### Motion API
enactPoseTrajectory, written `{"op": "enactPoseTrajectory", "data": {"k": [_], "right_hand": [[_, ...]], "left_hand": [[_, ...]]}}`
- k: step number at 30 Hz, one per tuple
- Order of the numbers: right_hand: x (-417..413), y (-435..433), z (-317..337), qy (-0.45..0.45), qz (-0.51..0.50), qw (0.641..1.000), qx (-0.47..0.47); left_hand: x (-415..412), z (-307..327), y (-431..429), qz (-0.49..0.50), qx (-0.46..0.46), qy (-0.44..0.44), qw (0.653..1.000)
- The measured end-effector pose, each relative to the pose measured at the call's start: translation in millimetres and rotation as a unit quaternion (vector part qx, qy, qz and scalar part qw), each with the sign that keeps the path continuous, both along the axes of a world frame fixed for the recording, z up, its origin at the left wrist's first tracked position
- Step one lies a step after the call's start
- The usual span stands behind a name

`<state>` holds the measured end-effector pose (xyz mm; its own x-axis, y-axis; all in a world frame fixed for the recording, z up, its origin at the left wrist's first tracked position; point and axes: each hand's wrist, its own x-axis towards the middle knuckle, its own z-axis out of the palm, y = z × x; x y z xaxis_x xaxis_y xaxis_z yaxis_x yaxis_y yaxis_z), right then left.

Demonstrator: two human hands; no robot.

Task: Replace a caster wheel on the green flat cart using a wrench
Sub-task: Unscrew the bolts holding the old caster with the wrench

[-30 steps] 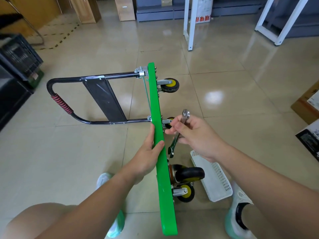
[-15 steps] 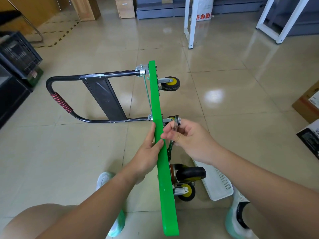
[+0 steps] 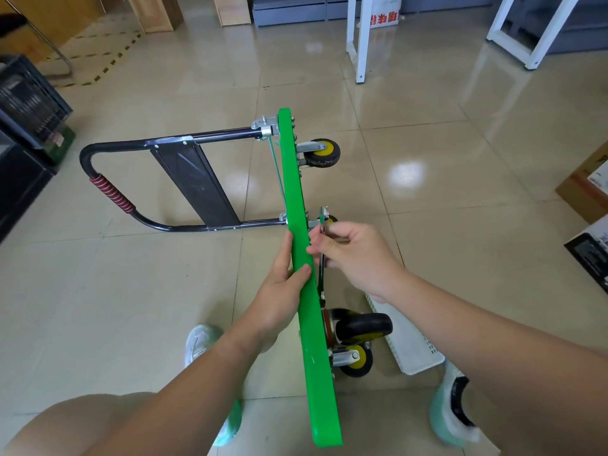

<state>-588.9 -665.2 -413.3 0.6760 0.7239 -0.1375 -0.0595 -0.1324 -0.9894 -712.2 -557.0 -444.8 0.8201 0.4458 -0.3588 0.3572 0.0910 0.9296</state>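
The green flat cart (image 3: pixel 301 245) stands on its long edge, its black folded handle (image 3: pixel 138 185) lying out to the left. My left hand (image 3: pixel 283 291) grips the deck's upper edge. My right hand (image 3: pixel 355 258) holds a silver wrench (image 3: pixel 321 248) upright against the underside, its head near a mostly hidden caster. A far caster (image 3: pixel 324 153) sticks out to the right. Near me sit a large black caster (image 3: pixel 365 325) and a smaller yellow-hubbed one (image 3: pixel 357 360).
A white plastic basket (image 3: pixel 411 347) lies on the tiled floor under my right forearm. My two feet in light shoes flank the cart. A black crate (image 3: pixel 29 103) stands at left, cardboard boxes (image 3: pixel 589 182) at right, white frame legs (image 3: pixel 360 44) behind.
My right hand turned the wrench from a slant to nearly upright and brought it closer to the deck. The left hand and cart stayed put.
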Motion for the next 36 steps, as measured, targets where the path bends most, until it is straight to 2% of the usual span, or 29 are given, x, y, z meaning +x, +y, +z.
{"op": "enactPoseTrajectory", "data": {"k": [4, 10, 14, 25, 30, 34, 36], "right_hand": [[4, 6, 1, -0.025, 0.004, 1.000, 0.000], [7, 15, 6, 0.047, 0.032, 0.998, -0.002], [9, 20, 7, 0.038, 0.010, 0.999, -0.019], [4, 28, 13, 0.007, 0.039, 0.999, -0.035], [11, 23, 13, 0.034, 0.041, 0.998, -0.024], [12, 21, 8, 0.018, 0.026, 0.999, -0.028], [10, 21, 6, 0.022, 0.022, 0.999, -0.024]], "left_hand": [[-1, 1, 0, -0.016, -0.001, 0.008, 1.000], [-6, 3, -6, -0.057, 0.057, 0.004, 0.997], [-8, 1, 1, -0.057, 0.085, 0.018, 0.995], [-17, 4, 20, -0.077, 0.084, 0.022, 0.993], [-18, 4, 15, -0.102, 0.109, 0.001, 0.989], [-15, -1, 7, -0.040, 0.029, -0.016, 0.999], [-11, 2, 1, 0.001, 0.046, -0.017, 0.999]]}}
